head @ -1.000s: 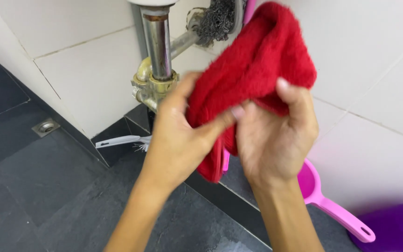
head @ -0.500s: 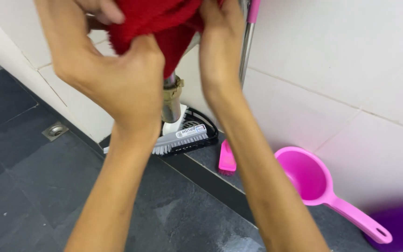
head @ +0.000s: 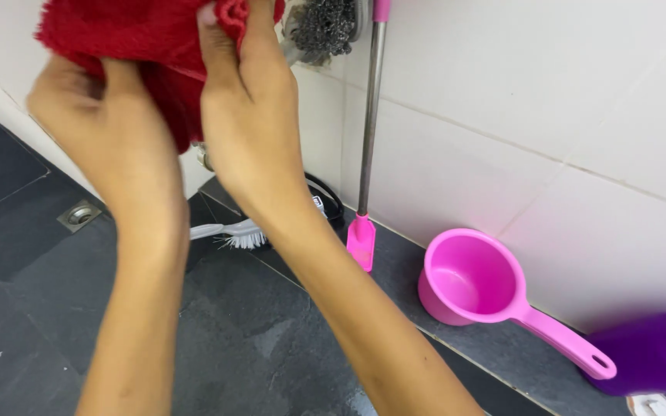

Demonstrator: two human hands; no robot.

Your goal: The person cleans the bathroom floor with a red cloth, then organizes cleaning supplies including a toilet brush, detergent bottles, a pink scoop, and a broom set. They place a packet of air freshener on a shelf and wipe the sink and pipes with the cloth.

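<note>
Both my hands hold a red towel up at the top left of the view. My left hand grips its lower left part, fingers curled into the cloth. My right hand pinches the towel's upper right edge. The towel hides the pipe behind it. A bundle of steel wool hangs on the wall just right of my right hand.
A metal pole with a pink foot leans on the white tiled wall. A pink dipper and a purple tub sit on the dark ledge. A white scrub brush lies below my arms. A floor drain is at left.
The view has shifted right and my hands with the towel now sit further left and apart. The drain pipe is covered; the steel wool shows again.
</note>
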